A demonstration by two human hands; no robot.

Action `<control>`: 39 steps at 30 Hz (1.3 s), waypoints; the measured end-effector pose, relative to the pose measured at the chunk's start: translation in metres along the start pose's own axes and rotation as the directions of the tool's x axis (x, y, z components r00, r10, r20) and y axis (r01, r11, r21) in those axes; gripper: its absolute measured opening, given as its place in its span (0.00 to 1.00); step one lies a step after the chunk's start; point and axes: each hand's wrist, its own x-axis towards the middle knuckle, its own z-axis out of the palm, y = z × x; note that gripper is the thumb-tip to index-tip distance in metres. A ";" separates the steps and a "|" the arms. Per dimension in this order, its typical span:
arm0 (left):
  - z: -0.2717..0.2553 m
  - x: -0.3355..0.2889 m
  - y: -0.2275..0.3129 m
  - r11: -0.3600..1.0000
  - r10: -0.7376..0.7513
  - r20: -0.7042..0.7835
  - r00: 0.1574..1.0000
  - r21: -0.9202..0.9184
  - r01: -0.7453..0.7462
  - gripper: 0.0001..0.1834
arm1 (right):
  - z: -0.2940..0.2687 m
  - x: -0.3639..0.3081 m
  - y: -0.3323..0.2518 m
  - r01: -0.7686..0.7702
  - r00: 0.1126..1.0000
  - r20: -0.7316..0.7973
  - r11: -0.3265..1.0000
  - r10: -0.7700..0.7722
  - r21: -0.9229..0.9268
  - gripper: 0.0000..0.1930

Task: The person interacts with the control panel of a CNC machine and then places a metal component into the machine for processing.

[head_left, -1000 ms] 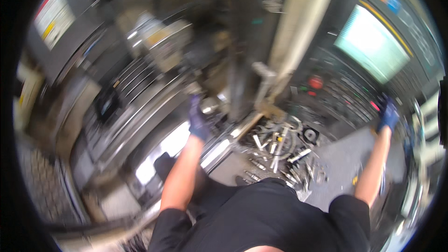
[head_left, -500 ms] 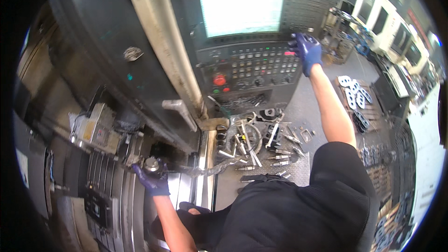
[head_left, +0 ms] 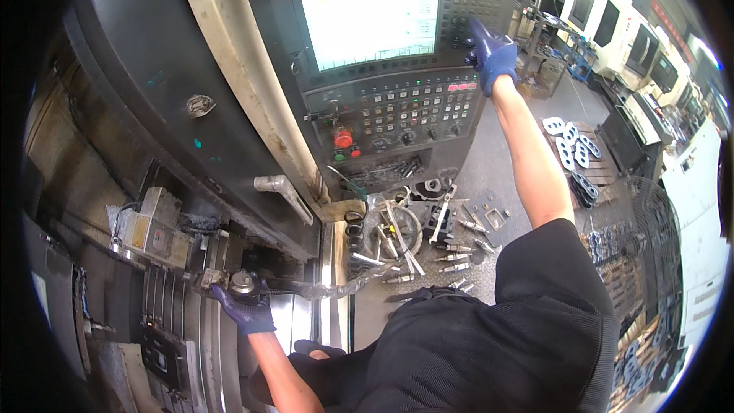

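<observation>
My left hand [head_left: 246, 312], in a dark blue glove, is closed round a handwheel pendant [head_left: 243, 284] with a round metal-grey dial on top. A thick dirty cable [head_left: 325, 289] runs from it to the right. Up at the right side of the control panel [head_left: 336, 103], my right hand [head_left: 493, 56], gloved alike, reaches to the keypad [head_left: 462, 15] beside the bright screen [head_left: 371, 19]. Its fingers are spread and hold nothing; whether a fingertip touches a key cannot be made out. Below the screen are rows of buttons and a red emergency stop knob [head_left: 342, 139].
A dark machine door with a handle [head_left: 283, 193] stands left of the panel. Inside the machine is a boxy metal unit [head_left: 157, 233]. Tool holders [head_left: 456, 258] and wrenches lie on a metal bench top. Flat metal parts [head_left: 566, 153] rest on a pallet at right.
My right hand has moved up from the button rows' right end to the keypad beside the screen. My left hand still grips the pendant. The view has shifted slightly.
</observation>
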 end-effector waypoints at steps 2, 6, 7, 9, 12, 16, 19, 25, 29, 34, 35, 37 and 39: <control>-0.001 0.001 0.001 1.000 -0.002 0.004 1.000 0.006 0.002 0.27 | -0.001 0.008 0.010 0.008 1.000 -0.012 1.000 -0.008 -0.022 0.18; -0.019 0.018 -0.002 0.999 -0.031 0.021 0.999 -0.010 0.031 0.30 | -0.004 0.017 0.019 -0.064 0.997 0.037 0.998 0.064 -0.005 0.18; -0.019 0.020 -0.001 0.998 -0.052 0.037 0.998 -0.016 0.052 0.32 | -0.006 0.015 0.018 -0.056 0.997 0.054 0.998 0.055 0.021 0.16; -0.017 0.021 -0.004 0.998 -0.045 0.022 0.999 -0.046 0.045 0.30 | -0.009 0.014 0.018 -0.051 0.996 0.071 0.998 0.047 0.045 0.15; -0.010 0.011 -0.003 0.999 -0.025 -0.002 1.000 -0.044 0.024 0.29 | -0.005 0.002 0.010 -0.090 0.994 0.065 0.996 0.089 0.016 0.14; -0.008 0.009 -0.001 0.999 -0.043 0.011 0.999 -0.030 0.043 0.29 | -0.004 -0.001 0.014 -0.064 0.996 0.058 0.996 0.061 0.057 0.16; -0.006 0.008 -0.001 0.998 -0.043 0.012 0.999 -0.043 0.044 0.28 | -0.008 0.001 0.022 -0.033 0.998 0.061 0.999 0.032 0.016 0.18; 0.001 -0.004 -0.001 0.998 -0.025 0.009 1.000 -0.054 0.025 0.24 | -0.008 0.006 0.035 0.019 0.996 0.083 0.999 -0.022 0.032 0.18; -0.005 0.003 -0.001 1.000 -0.018 0.014 1.000 -0.003 0.018 0.26 | -0.004 -0.001 0.019 -0.058 0.996 0.077 0.996 0.053 0.068 0.15; -0.018 0.016 -0.004 0.999 -0.042 0.047 0.998 -0.006 0.042 0.30 | 0.001 0.001 0.012 -0.017 0.997 0.077 1.000 0.017 -0.007 0.18; -0.019 0.020 -0.004 0.998 -0.059 0.027 0.998 -0.022 0.060 0.31 | -0.001 0.004 0.013 -0.042 0.993 0.112 0.999 0.044 -0.022 0.19; -0.016 0.017 -0.005 0.998 -0.053 0.001 0.999 -0.033 0.053 0.30 | -0.003 0.005 0.013 -0.078 0.988 0.130 0.997 0.078 -0.001 0.19; -0.021 0.021 -0.006 0.996 -0.062 0.028 0.998 -0.055 0.064 0.30 | -0.001 0.003 0.011 -0.081 0.987 0.139 0.996 0.075 0.034 0.18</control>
